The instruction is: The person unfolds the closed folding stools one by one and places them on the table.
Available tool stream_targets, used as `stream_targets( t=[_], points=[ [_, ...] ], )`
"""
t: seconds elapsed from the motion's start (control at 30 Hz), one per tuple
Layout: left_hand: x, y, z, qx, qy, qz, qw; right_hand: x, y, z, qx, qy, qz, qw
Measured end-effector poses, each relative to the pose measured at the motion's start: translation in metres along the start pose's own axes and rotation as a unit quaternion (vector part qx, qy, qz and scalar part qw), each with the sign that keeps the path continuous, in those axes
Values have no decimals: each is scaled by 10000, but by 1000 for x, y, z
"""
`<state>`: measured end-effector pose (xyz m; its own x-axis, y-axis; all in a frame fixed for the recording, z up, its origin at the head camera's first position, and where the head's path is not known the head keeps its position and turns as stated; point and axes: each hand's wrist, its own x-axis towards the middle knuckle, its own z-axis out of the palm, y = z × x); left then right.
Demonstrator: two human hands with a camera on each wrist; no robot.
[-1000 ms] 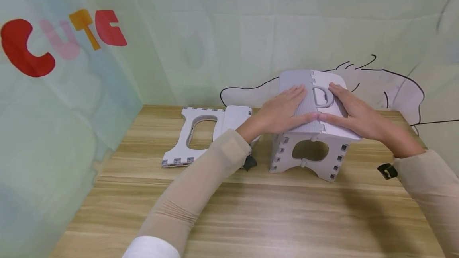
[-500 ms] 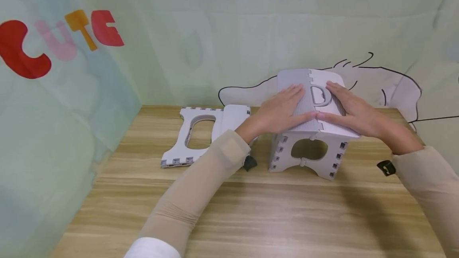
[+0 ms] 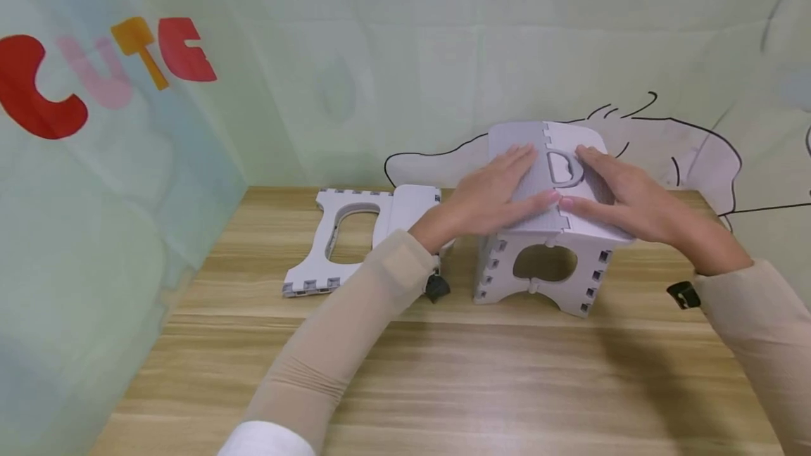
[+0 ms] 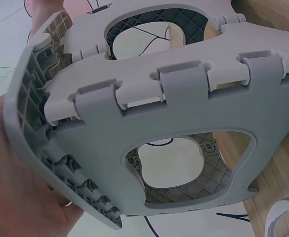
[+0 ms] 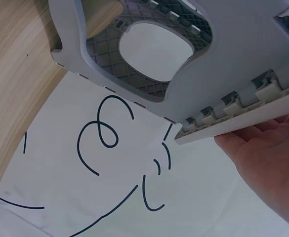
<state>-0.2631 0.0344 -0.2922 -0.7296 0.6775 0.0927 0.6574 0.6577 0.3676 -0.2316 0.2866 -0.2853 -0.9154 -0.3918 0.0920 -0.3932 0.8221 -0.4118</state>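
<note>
A light grey and white folding step stool (image 3: 545, 224) stands unfolded on its legs on the table. Its two seat halves meet along a toothed seam, beside a grey D-shaped carry handle (image 3: 550, 167). My left hand (image 3: 491, 192) rests on the grey half with fingers straight, and my right hand (image 3: 633, 199) lies likewise on the white half. Both thumbs point inward and come together near the seam. Seen from the left wrist, the left hand (image 4: 20, 177) lies against the seat's outer face. The right wrist view has the right hand (image 5: 268, 158) along the seat panel (image 5: 253, 116).
To the left, a second stool (image 3: 412, 206) lies folded flat on the wooden table (image 3: 481, 378), partly hidden by my left forearm. Small black pieces hang by the left cuff (image 3: 437, 288) and right cuff (image 3: 684, 295). A printed cloth backdrop (image 3: 418, 90) rises behind the table.
</note>
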Motion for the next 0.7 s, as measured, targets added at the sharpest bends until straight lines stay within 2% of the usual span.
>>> stream_targets(
  t=[0.43, 0.7],
  points=[
    [-13, -5, -6, 422, 197, 60, 9989, -15, -15, -7, -325, 26, -63, 9994],
    [-29, -11, -8, 244, 427, -15, 9988, -28, -33, -5, -332, 263, -234, 9988]
  ],
)
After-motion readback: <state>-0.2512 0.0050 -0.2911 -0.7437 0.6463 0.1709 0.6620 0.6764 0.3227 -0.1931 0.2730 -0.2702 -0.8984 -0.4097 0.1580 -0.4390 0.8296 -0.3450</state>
